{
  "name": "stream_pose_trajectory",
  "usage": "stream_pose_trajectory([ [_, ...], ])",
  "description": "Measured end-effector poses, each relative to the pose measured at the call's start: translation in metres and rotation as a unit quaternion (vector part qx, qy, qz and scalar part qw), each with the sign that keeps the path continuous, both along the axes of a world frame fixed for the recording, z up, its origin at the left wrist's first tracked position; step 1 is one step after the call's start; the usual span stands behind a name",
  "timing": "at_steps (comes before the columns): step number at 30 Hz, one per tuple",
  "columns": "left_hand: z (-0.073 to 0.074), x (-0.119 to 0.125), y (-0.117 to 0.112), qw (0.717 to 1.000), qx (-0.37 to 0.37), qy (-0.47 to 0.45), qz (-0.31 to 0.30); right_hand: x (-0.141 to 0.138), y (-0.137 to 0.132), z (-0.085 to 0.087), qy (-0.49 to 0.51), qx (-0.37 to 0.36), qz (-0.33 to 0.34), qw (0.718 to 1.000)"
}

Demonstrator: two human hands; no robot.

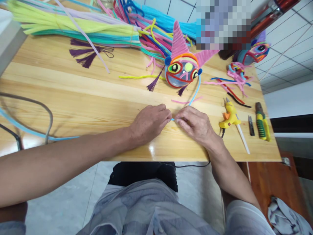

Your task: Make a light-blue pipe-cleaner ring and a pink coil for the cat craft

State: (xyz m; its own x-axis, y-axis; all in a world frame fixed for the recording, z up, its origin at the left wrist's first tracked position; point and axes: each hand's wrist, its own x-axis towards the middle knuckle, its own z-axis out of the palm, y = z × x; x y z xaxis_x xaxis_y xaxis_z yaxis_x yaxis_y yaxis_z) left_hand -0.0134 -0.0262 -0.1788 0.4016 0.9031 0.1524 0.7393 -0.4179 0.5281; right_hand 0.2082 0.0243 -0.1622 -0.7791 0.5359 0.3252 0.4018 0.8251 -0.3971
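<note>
My left hand (pixel 150 122) and my right hand (pixel 194 123) rest on the wooden table (pixel 85 98) near its front edge, fingertips almost touching. Both pinch a light blue pipe cleaner (pixel 195 93); a short bit shows between the fingers, and the rest curves up to a fish-like figure (pixel 182 68) made of pipe cleaners, with pink fins, round eyes and purple tassels. A loose pink pipe cleaner piece (pixel 186 101) lies just beyond my right hand.
Bundles of coloured pipe cleaners (pixel 73 26) lie across the back. Purple tassels (pixel 85 55) sit back left. At right lie a yellow glue gun (pixel 230 117), small snips (pixel 251 125), green-handled pliers (pixel 262 122), scraps (pixel 234 80) and a second figure (pixel 255 52).
</note>
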Motion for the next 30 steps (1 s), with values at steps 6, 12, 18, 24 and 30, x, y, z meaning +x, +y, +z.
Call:
stream_pose_trajectory([
  [6, -0.0001, -0.0003, 0.0002, 1.000, -0.003, 0.003, -0.002, -0.0002, -0.0001, 0.0000, 0.007, -0.003, 0.005, 1.000],
  [12, 0.0016, 0.0000, -0.0003, 1.000, -0.013, 0.002, -0.001, 0.0001, -0.0010, 0.0006, 0.007, -0.007, 0.004, 1.000],
  [18, 0.0021, 0.0004, -0.0004, 1.000, -0.007, -0.002, -0.004, -0.0005, -0.0007, 0.0014, 0.009, -0.012, 0.009, 1.000],
  [24, 0.0017, 0.0006, -0.0006, 1.000, -0.001, 0.003, -0.007, -0.0002, -0.0011, 0.0013, 0.000, -0.006, 0.009, 1.000],
  [30, 0.0009, -0.0005, -0.0015, 1.000, 0.006, -0.006, -0.006, 0.0006, -0.0011, 0.0008, -0.002, -0.015, 0.004, 1.000],
])
